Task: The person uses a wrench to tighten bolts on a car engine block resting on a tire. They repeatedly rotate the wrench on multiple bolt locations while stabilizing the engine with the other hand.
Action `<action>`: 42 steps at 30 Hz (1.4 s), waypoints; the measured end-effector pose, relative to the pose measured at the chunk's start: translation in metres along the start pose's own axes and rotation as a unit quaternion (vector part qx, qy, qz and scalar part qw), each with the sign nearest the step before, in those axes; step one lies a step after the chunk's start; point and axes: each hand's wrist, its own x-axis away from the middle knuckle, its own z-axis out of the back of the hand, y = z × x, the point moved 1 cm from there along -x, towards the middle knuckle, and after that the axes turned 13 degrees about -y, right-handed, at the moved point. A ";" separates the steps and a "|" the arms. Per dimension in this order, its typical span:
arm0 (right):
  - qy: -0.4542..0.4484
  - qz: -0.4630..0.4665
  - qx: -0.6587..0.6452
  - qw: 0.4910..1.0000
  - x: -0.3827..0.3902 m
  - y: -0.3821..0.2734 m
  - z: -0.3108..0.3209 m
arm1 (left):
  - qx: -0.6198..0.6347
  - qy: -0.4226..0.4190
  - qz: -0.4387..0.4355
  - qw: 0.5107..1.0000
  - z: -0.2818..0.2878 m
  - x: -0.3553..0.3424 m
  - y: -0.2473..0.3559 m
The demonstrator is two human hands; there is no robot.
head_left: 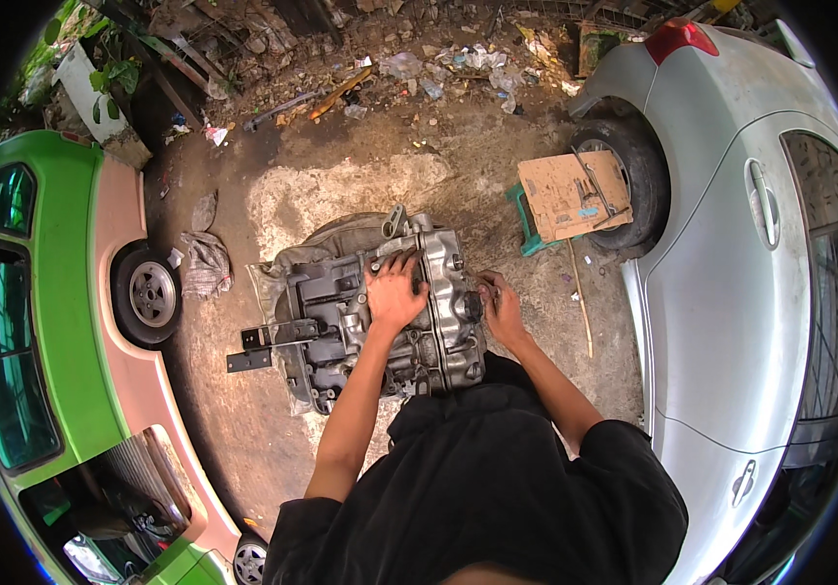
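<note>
A grey metal car engine (pixel 355 322) lies in front of me on a dark, crumpled sack (pixel 341 234). My left hand (pixel 396 292) rests on top of it with the fingers spread, close to the seam beside the silvery cover (pixel 453 336). At the right side of that cover is my right hand (pixel 503 310). Its thumb and fingers are bent together against the edge near a dark round part (pixel 474 307); whatever they hold is too small to make out. From the engine's left side juts a black metal bracket (pixel 249 361).
On the right, a cardboard sheet (pixel 570 195) with a metal tool (pixel 599 190) covers a green stool (pixel 528 234); a thin stick (pixel 583 302) lies nearby. A silver car (pixel 721 292) flanks the right, a green-and-pink vehicle (pixel 73 322) the left. Litter (pixel 477 63) lies scattered at the back.
</note>
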 end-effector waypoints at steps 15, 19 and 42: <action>-0.112 -0.212 0.000 0.971 -0.138 0.043 0.022 | 0.020 -0.007 -0.003 1.000 0.003 0.001 0.000; -0.160 -0.201 0.009 0.966 -0.161 0.051 0.015 | 0.033 -0.012 -0.003 0.999 0.001 0.000 -0.001; -0.094 -0.050 0.168 0.980 -0.094 -0.043 -0.003 | 0.028 0.001 0.008 1.000 0.004 0.001 0.000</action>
